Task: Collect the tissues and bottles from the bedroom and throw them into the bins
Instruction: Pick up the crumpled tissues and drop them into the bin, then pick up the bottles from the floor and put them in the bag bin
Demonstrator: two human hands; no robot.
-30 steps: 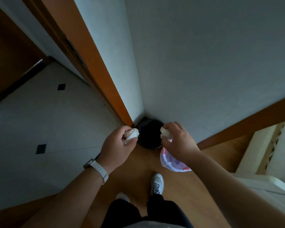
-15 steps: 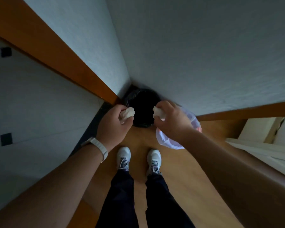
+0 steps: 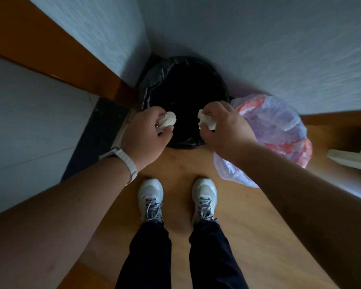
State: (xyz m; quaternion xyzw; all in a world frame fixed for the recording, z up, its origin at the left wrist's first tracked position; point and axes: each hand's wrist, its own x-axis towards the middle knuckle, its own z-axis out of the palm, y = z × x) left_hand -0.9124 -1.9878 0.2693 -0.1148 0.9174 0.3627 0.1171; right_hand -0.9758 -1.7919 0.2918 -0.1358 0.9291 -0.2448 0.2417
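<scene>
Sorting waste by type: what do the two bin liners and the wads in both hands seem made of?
Black liner: thin glossy plastic film, creased with highlights. Translucent liner: thin plastic, red showing through. Wads in left hand and right hand: soft matte white tissue paper, crumpled, apparently.

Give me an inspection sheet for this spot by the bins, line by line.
Surface: bare wooden floor; pale tiles beyond the threshold on the left.
Job's things: black-lined bin in the corner, inside too dark to read; red bin with clear liner beside it; one crumpled tissue in the left hand, another tissue in the right hand.
Clutter: nothing seen.
Grippers: left hand and right hand closed on tissues over the black bin's near rim.
Cables: nothing seen.
Surroundings: grey walls, wooden skirting, white shoes.
</scene>
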